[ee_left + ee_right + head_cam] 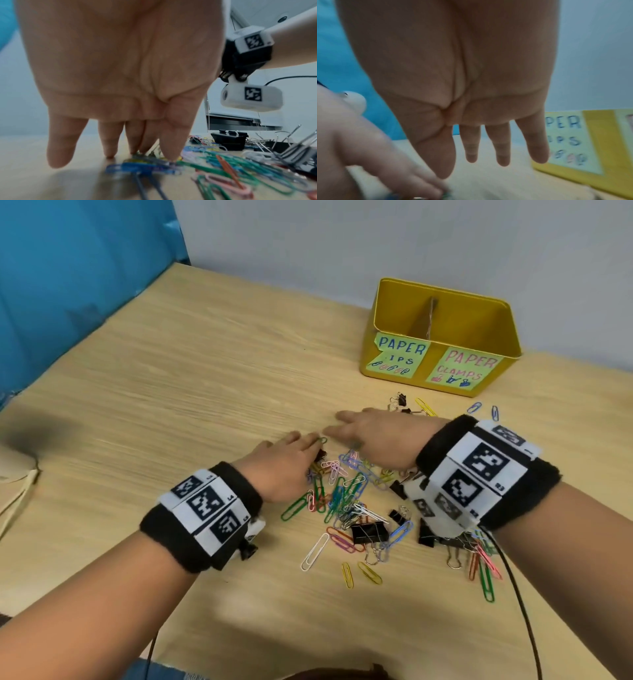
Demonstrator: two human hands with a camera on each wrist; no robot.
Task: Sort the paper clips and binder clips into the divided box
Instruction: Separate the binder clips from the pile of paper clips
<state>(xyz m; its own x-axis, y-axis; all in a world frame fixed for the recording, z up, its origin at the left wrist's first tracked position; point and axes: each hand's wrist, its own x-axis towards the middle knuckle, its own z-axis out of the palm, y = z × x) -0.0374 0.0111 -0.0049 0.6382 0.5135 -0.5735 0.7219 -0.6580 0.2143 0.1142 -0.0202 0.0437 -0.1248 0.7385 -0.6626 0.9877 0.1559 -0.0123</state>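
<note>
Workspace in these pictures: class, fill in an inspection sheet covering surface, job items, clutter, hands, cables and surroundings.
Surface: wooden table, light grain.
Job's things: yellow divided box, labelled, nothing seen inside; mixed clip pile loose before it.
Clutter: beige object at left edge.
Grips: left hand fingertips on clips; right hand flat, open, holding nothing.
Cables: black cable from right wrist.
Surroundings: blue curtain, grey wall.

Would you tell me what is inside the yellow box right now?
Inside the yellow box, only a cardboard divider and bare yellow walls show; no clips are visible. Its floor is hidden behind the front wall.
</note>
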